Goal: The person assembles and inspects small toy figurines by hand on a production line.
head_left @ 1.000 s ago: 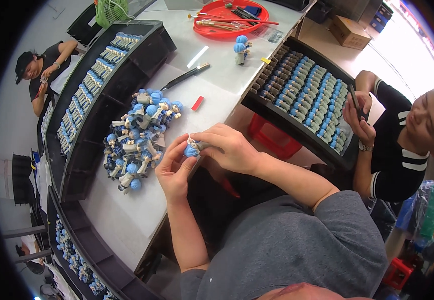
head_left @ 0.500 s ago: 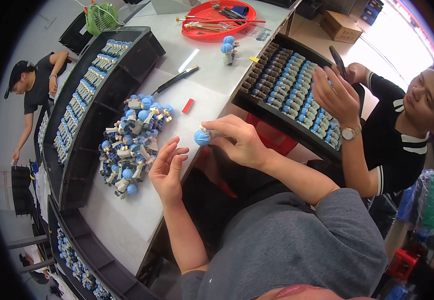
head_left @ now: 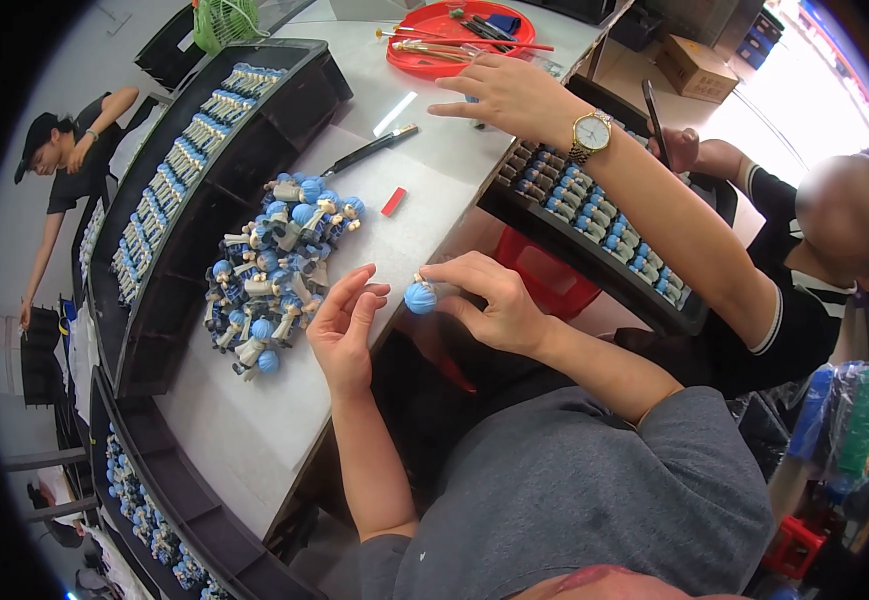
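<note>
Between the thumb and fingers of my right hand (head_left: 494, 300) is a small blue-haired figurine (head_left: 420, 297), its round ribbed head toward me. My left hand (head_left: 346, 325) is raised beside it at the table edge, fingers apart and slightly curled, with nothing in it. Left of that hand, a heap of similar figurines (head_left: 266, 285) with blue heads and grey and dark blue bodies lies on the white table. A red block (head_left: 393, 201) and a black-handled craft knife (head_left: 369, 150) lie beyond the heap.
A black tray (head_left: 244, 165) with rows of figurines runs along the left; another bin (head_left: 169, 490) lies nearer. A red round tray (head_left: 424, 65) of brushes and pens stands at the back. At right, a co-worker's arm (head_left: 654, 205) reaches over a black tray (head_left: 594, 260) of figurines.
The co-worker's watch-wearing arm has stretched leftward over the table to the standing figurines at the back. My hands keep almost the same pose, the figurine still in my right fingers. The whole view has shifted slightly.
</note>
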Demonstrator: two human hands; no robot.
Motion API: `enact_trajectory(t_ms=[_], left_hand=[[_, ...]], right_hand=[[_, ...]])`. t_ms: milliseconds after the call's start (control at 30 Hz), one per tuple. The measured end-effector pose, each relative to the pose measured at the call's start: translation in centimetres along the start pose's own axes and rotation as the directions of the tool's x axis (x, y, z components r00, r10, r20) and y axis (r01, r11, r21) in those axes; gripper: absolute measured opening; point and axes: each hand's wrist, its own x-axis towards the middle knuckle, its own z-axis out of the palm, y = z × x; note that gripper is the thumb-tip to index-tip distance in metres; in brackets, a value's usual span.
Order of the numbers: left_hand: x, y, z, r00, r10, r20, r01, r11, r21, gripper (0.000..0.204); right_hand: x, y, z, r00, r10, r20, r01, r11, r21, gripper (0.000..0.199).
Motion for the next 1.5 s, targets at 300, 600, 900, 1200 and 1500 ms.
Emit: enact_trajectory(t_ms=[300, 600, 900, 1200, 1500], left_hand=[[0.4, 0.0, -0.1, 0.999, 0.001, -0.032, -0.001, 1.000, -0.008, 0.023], [-0.2, 1.3, 0.2, 0.999, 0.020, -0.037, -0.021, 0.999, -0.028, 0.020], [-4.4, 17.2, 4.4, 0.824, 0.567, 0.010, -0.558, 0.806, 0.197, 0.025], [-4.8, 21.9, 7.2, 0.921, 0.351, 0.166, -0.347, 0.936, -0.058, 0.020], [-7.3, 20.8, 6.0, 0.865, 0.490, 0.110, -0.485, 0.760, 0.432, 0.010]], right_hand=[[0.3, -0.5, 0.7, 1.000, 0.014, -0.003, -0.014, 0.999, 0.043, 0.036], [-1.1, 0.7, 1.6, 0.972, 0.226, -0.063, -0.217, 0.968, 0.129, 0.032], [6.2, 7.7, -1.0, 0.983, 0.107, 0.151, -0.106, 0.994, -0.019, 0.030], [5.8, 9.8, -1.9, 0.817, -0.029, 0.576, 0.427, 0.702, -0.570, 0.019], [-0.3, -1.4, 4.9, 0.920, 0.377, 0.108, -0.392, 0.881, 0.265, 0.034]])
